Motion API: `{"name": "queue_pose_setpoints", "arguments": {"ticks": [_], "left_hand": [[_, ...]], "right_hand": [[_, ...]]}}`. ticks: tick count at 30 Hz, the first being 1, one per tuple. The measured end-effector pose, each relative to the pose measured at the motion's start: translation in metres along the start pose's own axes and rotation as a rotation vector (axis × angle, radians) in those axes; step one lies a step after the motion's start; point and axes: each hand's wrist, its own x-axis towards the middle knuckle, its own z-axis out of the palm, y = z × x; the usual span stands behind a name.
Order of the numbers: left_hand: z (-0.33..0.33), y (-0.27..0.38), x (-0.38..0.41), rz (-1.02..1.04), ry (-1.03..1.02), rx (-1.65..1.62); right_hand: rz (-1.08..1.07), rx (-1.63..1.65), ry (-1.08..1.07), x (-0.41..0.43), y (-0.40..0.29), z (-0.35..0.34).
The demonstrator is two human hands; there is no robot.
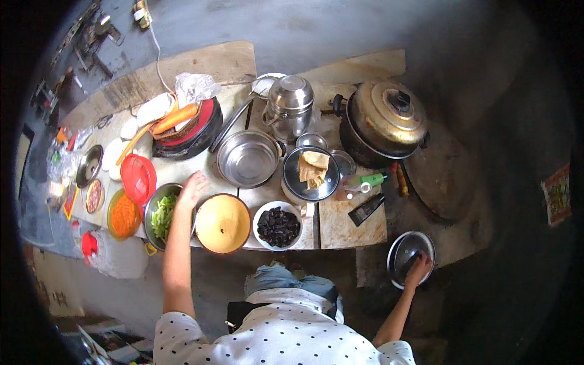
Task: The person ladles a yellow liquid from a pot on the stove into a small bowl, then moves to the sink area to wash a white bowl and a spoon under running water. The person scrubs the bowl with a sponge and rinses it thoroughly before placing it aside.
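My right hand (419, 268) has its fingers round the dark knob of a glass pot lid (402, 256) at the counter's right front. Whether the lid rests on a vessel, I cannot tell. My left hand (193, 188) is over the far rim of a metal bowl of cut green vegetables (162, 216); the forearm covers that bowl's right side. Its fingers are too small and blurred to tell if they hold anything. Just right of it stands an enamel basin (222, 223), yellow inside, then a white bowl of black pieces, likely wood ear fungus (278, 227).
Shredded carrot (124, 216) fills a bowl at left, beside a red plastic basket (138, 179). Behind are a steel pot (249, 159), a lidded pot with a folded cloth (314, 169), a steel kettle-like vessel (290, 107) and a large lidded pot (385, 123). A black tube (366, 210) lies in front.
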Motion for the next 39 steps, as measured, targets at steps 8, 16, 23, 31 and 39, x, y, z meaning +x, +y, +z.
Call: {"name": "queue_pose_setpoints", "arguments": {"ticks": [8,16,23,31,39], "left_hand": [[0.046,0.041,-0.218,0.368,0.503,0.078],[-0.025,-0.001,-0.309,0.440,1.137,-0.131],[-0.176,-0.121,-0.388,0.208,1.433,0.122],[-0.155,-0.202,-0.327,-0.273,1.029,0.354],[-0.107,-0.208,-0.279,-0.350,0.756,0.494]], "right_hand": [[-0.315,0.315,0.398,0.104,-0.215,-0.122],[-0.899,0.835,-0.094,0.079,-0.504,-0.080],[-0.848,0.800,-0.231,0.025,-0.579,0.068],[-0.607,0.538,0.086,0.003,-0.394,-0.126],[0.320,0.040,0.141,0.002,-0.106,-0.109]]}}
